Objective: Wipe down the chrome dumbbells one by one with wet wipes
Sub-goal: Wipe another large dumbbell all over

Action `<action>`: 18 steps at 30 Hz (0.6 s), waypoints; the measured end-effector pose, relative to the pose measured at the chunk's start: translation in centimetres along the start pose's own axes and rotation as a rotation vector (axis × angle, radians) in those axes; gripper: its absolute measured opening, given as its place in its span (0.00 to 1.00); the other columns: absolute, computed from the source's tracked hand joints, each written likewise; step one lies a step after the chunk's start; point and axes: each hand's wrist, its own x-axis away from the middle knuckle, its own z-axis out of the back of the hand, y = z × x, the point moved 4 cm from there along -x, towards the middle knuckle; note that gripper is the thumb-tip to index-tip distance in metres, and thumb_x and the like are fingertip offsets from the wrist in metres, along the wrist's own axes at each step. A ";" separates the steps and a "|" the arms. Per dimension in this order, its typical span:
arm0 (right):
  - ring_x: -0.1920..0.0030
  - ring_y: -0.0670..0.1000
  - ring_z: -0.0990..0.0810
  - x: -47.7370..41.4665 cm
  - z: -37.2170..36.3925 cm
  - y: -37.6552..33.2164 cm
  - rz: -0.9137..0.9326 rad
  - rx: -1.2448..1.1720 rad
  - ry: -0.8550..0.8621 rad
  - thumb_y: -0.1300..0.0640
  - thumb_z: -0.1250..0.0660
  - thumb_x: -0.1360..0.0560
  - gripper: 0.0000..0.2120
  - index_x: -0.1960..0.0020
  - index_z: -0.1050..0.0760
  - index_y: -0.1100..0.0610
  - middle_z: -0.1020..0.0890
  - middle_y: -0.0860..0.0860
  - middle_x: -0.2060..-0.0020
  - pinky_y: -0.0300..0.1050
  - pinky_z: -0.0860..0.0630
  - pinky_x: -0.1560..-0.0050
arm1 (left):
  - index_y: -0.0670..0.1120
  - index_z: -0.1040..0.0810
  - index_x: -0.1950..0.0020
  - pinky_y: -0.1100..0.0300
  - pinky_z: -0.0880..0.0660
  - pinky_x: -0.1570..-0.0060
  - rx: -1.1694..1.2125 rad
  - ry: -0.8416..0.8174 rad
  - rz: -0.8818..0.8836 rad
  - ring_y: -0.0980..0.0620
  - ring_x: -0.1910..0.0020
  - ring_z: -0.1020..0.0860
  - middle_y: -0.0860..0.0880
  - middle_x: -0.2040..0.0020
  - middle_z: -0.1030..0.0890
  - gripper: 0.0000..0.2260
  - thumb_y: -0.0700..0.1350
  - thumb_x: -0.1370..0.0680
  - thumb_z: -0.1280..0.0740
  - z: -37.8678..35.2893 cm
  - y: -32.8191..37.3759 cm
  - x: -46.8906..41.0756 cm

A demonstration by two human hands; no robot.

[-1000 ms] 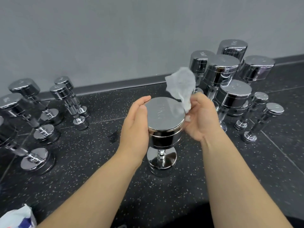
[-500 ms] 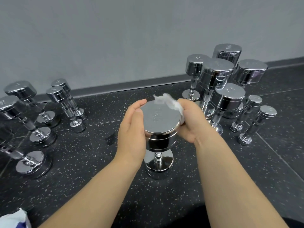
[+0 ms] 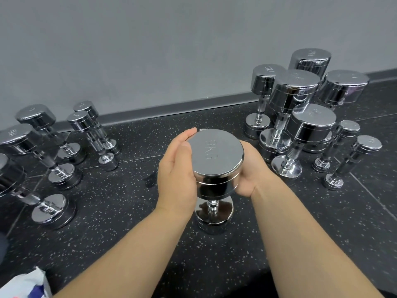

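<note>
Down at 7 o'clock from the middle, a white pack (image 3: pixel 22 284) with a bit of blue and red print pokes into the corner. It's mostly cut off by the edge, so no idea what it says. Over at 9 to 10 o'clock there's a left bunch of chrome dumbbells (image 3: pixel 35 117) standing on end on the dark speckled floor (image 3: pixel 120 222), and the ones nearest the edge are chopped off by the frame.

Dead centre is the chrome dumbbell (image 3: pixel 216 160) being worked on. It's upright on one end, apart from both bunches. Its top face has an engraved weight mark that I can't read properly from this angle. The handle and lower head are half hidden under the upper head.

The left hand (image 3: pixel 178 175) lies flat against the head's 9 o'clock side, fingers straight and together, tips reaching toward 11 o'clock. The right hand (image 3: pixel 250 171) cups the 3 o'clock side. Its fingers go round the back, out of sight, so I can't tell how they grip or what's under them.

At 1 to 2 o'clock the right bunch of chrome dumbbells (image 3: pixel 297 87) stands packed tight, with the front ones blocking the back ones.
</note>
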 end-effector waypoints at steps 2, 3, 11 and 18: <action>0.41 0.62 0.19 0.9 -0.2 0.3 0.045 -0.078 0.079 0.59 0.38 0.23 0.14 0.42 0.21 0.64 0.17 0.58 0.44 0.57 0.23 0.38 | 0.57 0.18 0.46 0.58 0.22 0.45 -0.027 0.027 -0.007 0.56 0.43 0.20 0.51 0.41 0.18 0.13 0.47 0.20 0.42 0.3 -0.3 -0.1; 0.41 0.61 0.18 1.6 -0.1 0.4 0.081 -0.119 0.145 0.60 0.37 0.24 0.14 0.42 0.21 0.65 0.16 0.58 0.45 0.57 0.22 0.39 | 0.57 0.18 0.46 0.54 0.23 0.42 -0.038 0.035 -0.014 0.55 0.41 0.21 0.52 0.40 0.19 0.14 0.49 0.22 0.42 0.3 -0.3 -0.1; 0.69 0.51 0.21 5.5 -1.8 3.3 0.200 -0.168 0.415 0.63 0.49 0.17 0.16 0.61 0.29 0.60 0.21 0.56 0.67 0.39 0.24 0.69 | 0.63 0.21 0.45 0.57 0.27 0.38 -0.085 -0.029 0.016 0.60 0.41 0.23 0.59 0.41 0.19 0.16 0.52 0.25 0.45 0.6 0.1 0.4; 0.63 0.50 0.16 4.1 -0.7 1.8 0.123 -0.186 0.401 0.67 0.45 0.21 0.12 0.52 0.23 0.65 0.17 0.58 0.58 0.42 0.19 0.60 | 0.64 0.21 0.46 0.52 0.27 0.35 -0.070 -0.082 0.041 0.59 0.41 0.22 0.59 0.42 0.19 0.15 0.53 0.25 0.45 0.7 0.1 0.5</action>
